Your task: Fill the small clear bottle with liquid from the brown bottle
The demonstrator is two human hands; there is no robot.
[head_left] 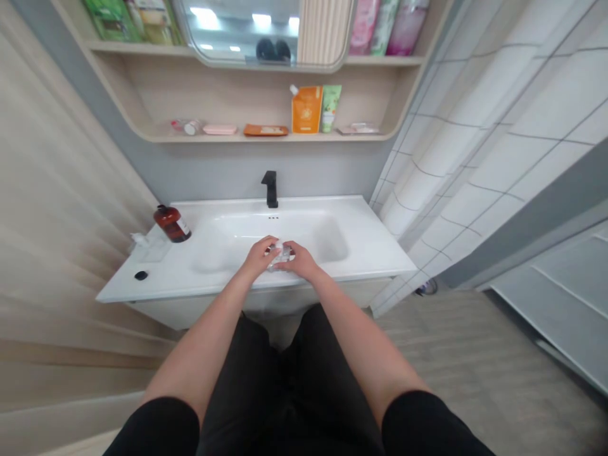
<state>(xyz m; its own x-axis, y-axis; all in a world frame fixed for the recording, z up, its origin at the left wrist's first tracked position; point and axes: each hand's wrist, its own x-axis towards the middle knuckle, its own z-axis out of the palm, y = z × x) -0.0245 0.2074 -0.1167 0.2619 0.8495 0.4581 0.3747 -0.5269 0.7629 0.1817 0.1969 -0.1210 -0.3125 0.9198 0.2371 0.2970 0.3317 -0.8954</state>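
Over the front rim of the white sink (223,234), my left hand (259,254) and my right hand (302,261) close in from both sides on a small clear bottle (281,254). The fingers of both hands are curled round it, and its details are too small to make out. An amber bottle (173,225) with a pale label stands on the counter at the left. Beside it is a white pump head (139,239) on a clear, hard-to-see container. A small black cap (141,275) lies near the counter's left front corner.
A black faucet (270,189) rises behind the basin. Above it, a wooden shelf (228,140) bears an orange pouch (306,111), a green tube (330,109), a pink case (220,129) and an orange packet (266,130). A mirror (237,38) hangs higher. White tiled wall (503,145) borders the right.
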